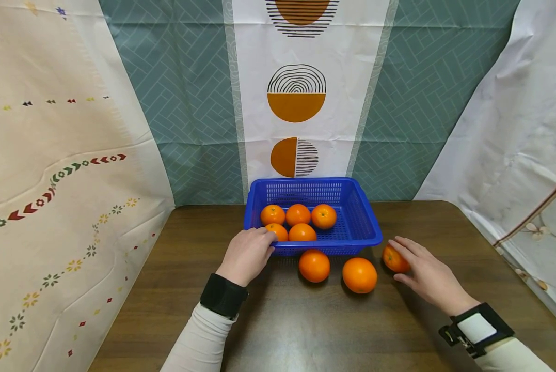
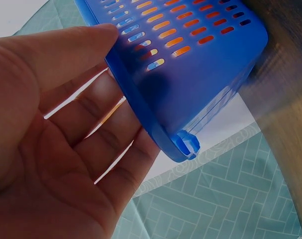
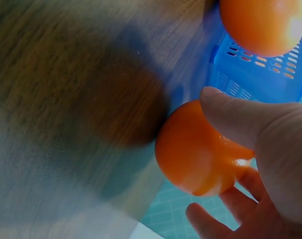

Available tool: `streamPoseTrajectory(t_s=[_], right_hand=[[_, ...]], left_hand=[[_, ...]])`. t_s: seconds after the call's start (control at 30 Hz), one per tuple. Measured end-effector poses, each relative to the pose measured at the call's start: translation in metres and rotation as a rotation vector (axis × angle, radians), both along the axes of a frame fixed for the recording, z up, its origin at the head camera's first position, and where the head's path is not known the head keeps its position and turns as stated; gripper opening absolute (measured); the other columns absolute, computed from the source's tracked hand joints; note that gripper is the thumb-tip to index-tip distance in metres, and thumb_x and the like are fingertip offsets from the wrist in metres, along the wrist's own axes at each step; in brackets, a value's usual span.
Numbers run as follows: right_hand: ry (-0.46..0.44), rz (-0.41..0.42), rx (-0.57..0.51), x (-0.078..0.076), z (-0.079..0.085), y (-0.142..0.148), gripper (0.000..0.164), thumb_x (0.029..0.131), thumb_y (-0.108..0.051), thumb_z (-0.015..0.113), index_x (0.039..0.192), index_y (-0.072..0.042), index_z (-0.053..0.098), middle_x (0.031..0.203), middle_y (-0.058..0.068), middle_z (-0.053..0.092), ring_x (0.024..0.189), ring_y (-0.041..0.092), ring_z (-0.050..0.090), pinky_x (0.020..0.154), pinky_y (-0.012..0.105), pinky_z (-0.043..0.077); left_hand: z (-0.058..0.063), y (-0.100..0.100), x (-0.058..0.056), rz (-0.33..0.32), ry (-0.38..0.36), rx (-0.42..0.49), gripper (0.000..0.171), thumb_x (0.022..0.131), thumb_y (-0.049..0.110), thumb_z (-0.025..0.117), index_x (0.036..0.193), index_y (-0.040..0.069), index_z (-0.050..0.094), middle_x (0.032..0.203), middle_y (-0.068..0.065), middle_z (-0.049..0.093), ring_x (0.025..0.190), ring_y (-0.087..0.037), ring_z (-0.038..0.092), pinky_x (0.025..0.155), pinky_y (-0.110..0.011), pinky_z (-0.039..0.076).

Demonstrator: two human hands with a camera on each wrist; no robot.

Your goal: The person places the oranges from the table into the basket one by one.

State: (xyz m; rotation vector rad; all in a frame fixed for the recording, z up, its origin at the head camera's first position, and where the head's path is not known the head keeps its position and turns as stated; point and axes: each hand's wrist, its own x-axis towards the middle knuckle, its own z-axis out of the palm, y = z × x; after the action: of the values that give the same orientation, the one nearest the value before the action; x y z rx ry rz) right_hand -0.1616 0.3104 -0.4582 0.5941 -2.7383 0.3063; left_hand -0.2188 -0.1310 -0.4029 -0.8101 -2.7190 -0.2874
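Note:
A blue plastic basket [image 1: 363, 217] with slotted walls holds several oranges [image 1: 324, 216]. My left hand [image 1: 248, 253] holds its near left rim, the thumb on the outer wall and the fingers over the edge, as the left wrist view shows. To the right of the basket, my right hand [image 1: 428, 274] grips an orange [image 3: 195, 149] low at the tabletop. The thumb lies on one side of the fruit and the fingers reach round the other. Whether this orange touches the table I cannot tell.
Two more oranges, one nearer the middle [image 1: 314, 266] and one to its right [image 1: 359, 275], lie on the brown wooden table [image 1: 305, 330] before the basket. Behind the table hangs a green and white patterned cloth [image 1: 199, 103]; pale cloths flank both sides.

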Motion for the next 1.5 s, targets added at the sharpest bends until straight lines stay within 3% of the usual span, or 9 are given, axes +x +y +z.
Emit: streamPoseTrajectory(t_s=[0.27, 0.9, 1.5], right_hand=[[-0.020, -0.038, -0.012, -0.003, 0.001, 0.001, 0.087, 0.079, -0.013, 0.101, 0.154, 0.000, 0.057, 0.156, 0.028, 0.054, 0.134, 0.052, 0.058, 0.098, 0.071, 0.054], [0.046, -0.064, -0.072, -0.009, -0.004, 0.007, 0.080, 0.078, -0.010, 0.101, 0.146, 0.003, 0.061, 0.145, 0.029, 0.061, 0.124, 0.053, 0.063, 0.094, 0.072, 0.055], [-0.012, -0.134, -0.104, -0.008, -0.001, 0.010, 0.077, 0.082, -0.016, 0.100, 0.143, 0.006, 0.060, 0.138, 0.031, 0.063, 0.117, 0.052, 0.064, 0.093, 0.073, 0.055]], left_hand=[[0.000, 0.000, 0.000, 0.000, -0.002, -0.002, 0.016, 0.096, 0.017, 0.089, 0.108, 0.011, 0.080, 0.096, -0.005, 0.076, 0.087, -0.027, 0.070, 0.087, -0.044, 0.062], [-0.001, 0.000, 0.000, -0.002, 0.023, 0.004, 0.015, 0.095, 0.016, 0.090, 0.104, 0.012, 0.079, 0.092, -0.005, 0.074, 0.085, -0.028, 0.069, 0.082, -0.044, 0.060], [0.000, 0.000, 0.001, 0.000, 0.013, 0.001, 0.016, 0.095, 0.017, 0.090, 0.106, 0.012, 0.080, 0.094, -0.005, 0.075, 0.085, -0.028, 0.070, 0.084, -0.045, 0.061]])
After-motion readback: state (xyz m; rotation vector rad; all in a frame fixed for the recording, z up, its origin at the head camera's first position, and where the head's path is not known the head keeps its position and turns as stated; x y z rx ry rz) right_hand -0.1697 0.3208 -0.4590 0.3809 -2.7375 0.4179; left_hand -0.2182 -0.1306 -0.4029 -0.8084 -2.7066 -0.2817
